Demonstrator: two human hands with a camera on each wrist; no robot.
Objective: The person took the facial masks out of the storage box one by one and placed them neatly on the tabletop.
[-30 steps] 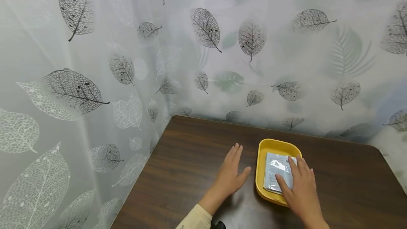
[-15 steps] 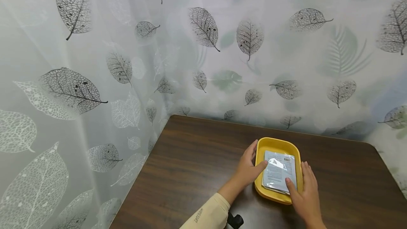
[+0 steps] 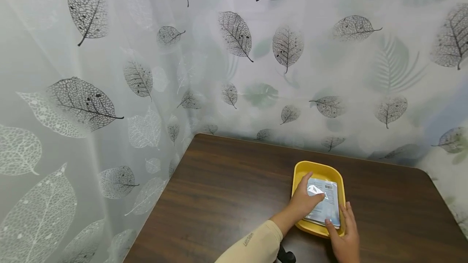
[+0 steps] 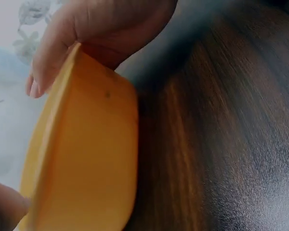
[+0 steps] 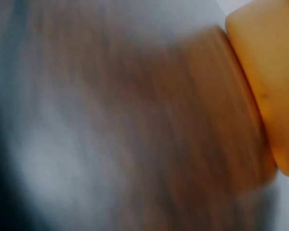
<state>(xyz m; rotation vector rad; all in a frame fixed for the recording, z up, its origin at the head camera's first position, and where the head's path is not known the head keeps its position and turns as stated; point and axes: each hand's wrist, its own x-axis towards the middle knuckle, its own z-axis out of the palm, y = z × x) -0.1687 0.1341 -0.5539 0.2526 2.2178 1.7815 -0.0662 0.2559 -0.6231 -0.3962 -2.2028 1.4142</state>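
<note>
A yellow tray [image 3: 319,167] stands on the dark wooden table. In it lies a small stack of flat, glossy, pale printed packets [image 3: 327,204], a barcode on the top one. My left hand [image 3: 301,202] reaches over the tray's left rim, thumb and fingers spread above the packets; whether it touches them I cannot tell. With my right hand [image 3: 345,236] I hold the tray's near right corner, thumb over the rim and fingers along the outside. In the left wrist view that right hand [image 4: 106,29] wraps the rim, and a left-hand fingertip [image 4: 7,204] shows at lower left.
Beyond the brown wooden table [image 3: 234,182] hangs a pale leaf-patterned curtain [image 3: 204,52], close to the back and left edges. A black object [image 3: 286,256] sits at the left wrist, below the beige sleeve [image 3: 256,244].
My left hand has moved from left of the tray to its left rim, then in over the packets. My right hand has come off the packets to the right side and slid toward the near corner.
</note>
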